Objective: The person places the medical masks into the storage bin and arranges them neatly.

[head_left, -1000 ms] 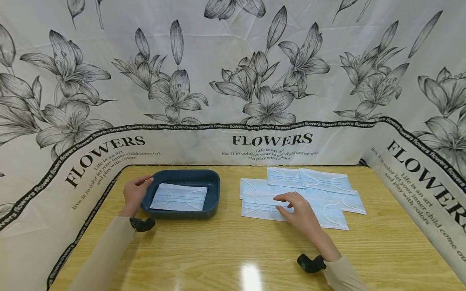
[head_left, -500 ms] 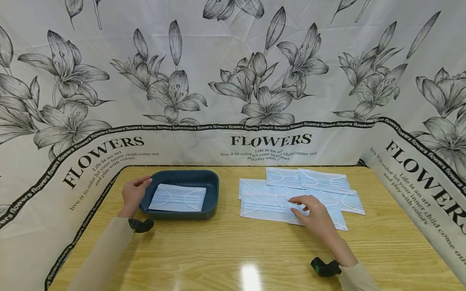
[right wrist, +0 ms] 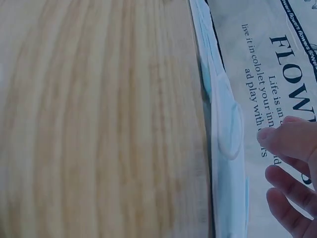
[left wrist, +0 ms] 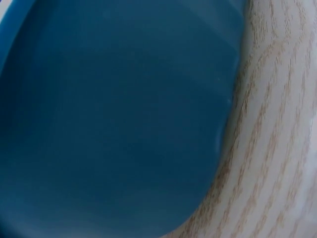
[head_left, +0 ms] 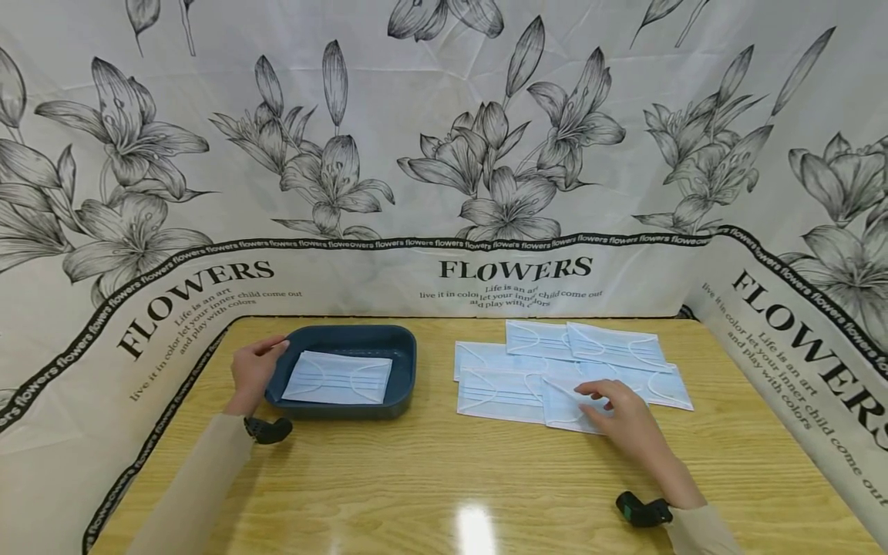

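Head view: Two bare hands are shown over a wooden table; the left hand is placed at a blue tray, and the right hand is held over loose masks.
Left hand grip: The tray's rim is pinched between thumb and fingers at the side nearest this hand.
Tray position: The tray is located directly to the right of the left hand, with the near rim touched by the fingertips.
Tray mask: A pale blue mask is laid flat inside the tray, just right of the left hand and well to the left of the right hand.
Right hand grip: Thumb and index finger are curved toward each other with a gap left between them; nothing is held.
Loose masks position: Overlapping masks are spread beneath the right hand, to its left and beyond it; one mask is partly covered by the fingers.
Right wrist view: The fingertips are seen apart from the masks.
Left wrist view: The frame is mostly filled by the tray; the left hand's fingers cannot be seen there.
Cloth backdrop: Flower-printed cloth is hung beyond both hands.
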{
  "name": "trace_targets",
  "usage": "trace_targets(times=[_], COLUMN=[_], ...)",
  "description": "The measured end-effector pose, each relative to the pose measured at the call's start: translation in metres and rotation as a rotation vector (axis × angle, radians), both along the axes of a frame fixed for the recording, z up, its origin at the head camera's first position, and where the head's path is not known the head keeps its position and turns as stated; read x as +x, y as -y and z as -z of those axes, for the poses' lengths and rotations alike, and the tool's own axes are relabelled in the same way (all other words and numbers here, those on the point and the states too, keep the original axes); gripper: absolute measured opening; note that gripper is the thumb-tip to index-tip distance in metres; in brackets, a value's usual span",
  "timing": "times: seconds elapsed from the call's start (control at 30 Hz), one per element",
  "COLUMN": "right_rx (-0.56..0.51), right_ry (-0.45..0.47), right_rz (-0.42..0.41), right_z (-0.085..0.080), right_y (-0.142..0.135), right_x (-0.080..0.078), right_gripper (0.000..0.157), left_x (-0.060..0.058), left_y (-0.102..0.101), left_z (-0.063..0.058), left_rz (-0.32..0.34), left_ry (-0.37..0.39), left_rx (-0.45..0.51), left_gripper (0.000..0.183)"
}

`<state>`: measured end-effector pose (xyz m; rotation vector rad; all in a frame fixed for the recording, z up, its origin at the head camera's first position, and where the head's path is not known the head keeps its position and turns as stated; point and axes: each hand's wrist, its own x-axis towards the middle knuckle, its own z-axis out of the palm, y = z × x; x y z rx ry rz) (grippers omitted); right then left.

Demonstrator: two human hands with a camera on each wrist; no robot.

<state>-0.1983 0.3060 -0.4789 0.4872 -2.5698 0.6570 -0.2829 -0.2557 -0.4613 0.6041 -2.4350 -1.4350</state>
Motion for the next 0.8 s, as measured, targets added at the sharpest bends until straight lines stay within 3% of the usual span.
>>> trace_targets(times=[0.33, 0.8], right_rx=[0.020, -0.158], right_ry=[0.058, 0.172], right_rz=[-0.007, 0.137], right_z=[0.004, 0.002], right_y=[-0.020, -0.045], right_x=[-0.005, 0.000], right_gripper=[0.027, 0.028], left_x=[0.000, 0.001], left_y=[0.000, 0.002], left_z=[0.000, -0.002], left_rz=[0.013, 0.015], left_ry=[-0.002, 0.006], left_rx=[0.008, -0.038], left_gripper=[0.039, 0.039])
